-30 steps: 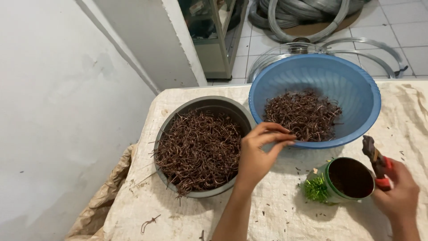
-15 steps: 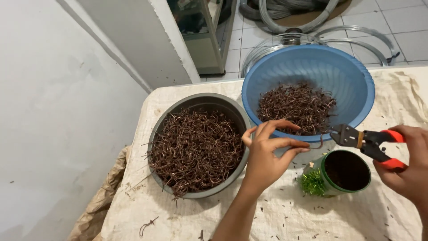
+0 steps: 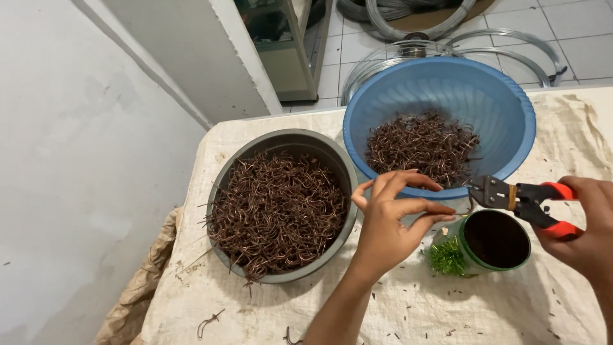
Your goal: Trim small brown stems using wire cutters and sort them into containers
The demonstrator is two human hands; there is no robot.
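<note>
**Inspector:** Two hands in view over the worktop (image 3: 383, 306), which is covered with pale sacking. State of the left hand (image 3: 389, 220)?

**Assistant:** Its grip is pinched on a small bent piece of brown wire (image 3: 465, 209), thumb and fingertips closed on one end. The wire sits just above the green cup (image 3: 495, 241), in front of the blue basin (image 3: 440, 121).

**Inspector:** And the right hand (image 3: 590, 230)?

**Assistant:** Its grip is clenched around the red handles of a pair of cutters (image 3: 520, 198), near the right edge of the worktop. The dark cutter head points left and meets the free end of the wire; whether the blades bite it I cannot tell.

**Inspector:** Containers?

**Assistant:** The grey bowl (image 3: 281, 204) stands toward the left edge, heaped with brown wire hooks. The blue basin stands at the far edge, touching the bowl's rim, with a smaller heap of hooks. The green cup stands near the right edge, a green tuft (image 3: 447, 259) beside it.

**Inspector:** Beyond the worktop?

**Assistant:** Coils of grey wire (image 3: 408, 19) on the tiled floor.
</note>
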